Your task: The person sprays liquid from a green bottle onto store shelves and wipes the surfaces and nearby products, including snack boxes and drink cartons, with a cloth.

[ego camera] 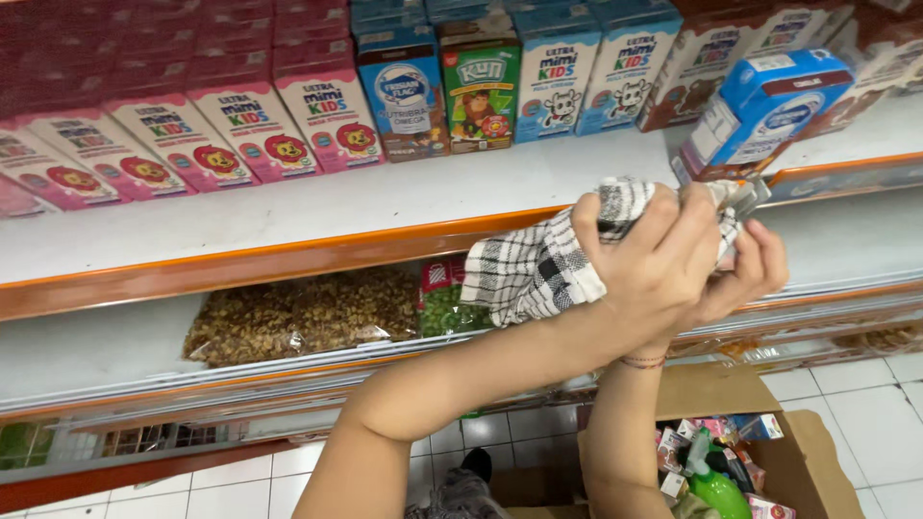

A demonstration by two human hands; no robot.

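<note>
Both hands wiping a carton w/ checked cloth
Left hand [654,264] grips woven cloth [538,269]; right hand [745,274] holds blue carton [760,111]; cardboard box [817,471] w/ cartons, green bottle [716,485].

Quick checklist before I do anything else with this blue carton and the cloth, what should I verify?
1. Hold on the blue carton: the right hand grips its lower end. Ok.
2. Checked cloth: bunched in the left hand and pressed against the carton's lower end. Ok.
3. Carton's wiped end clean: hidden by cloth and hands. Cannot tell.
4. Room on the white shelf: a bare strip runs in front of the standing rows of cartons. Ok.
5. Carton upright: it is tilted in the air. Not ok.
6. Cardboard box on the floor: open, with a green spray bottle inside. Ok.
</note>
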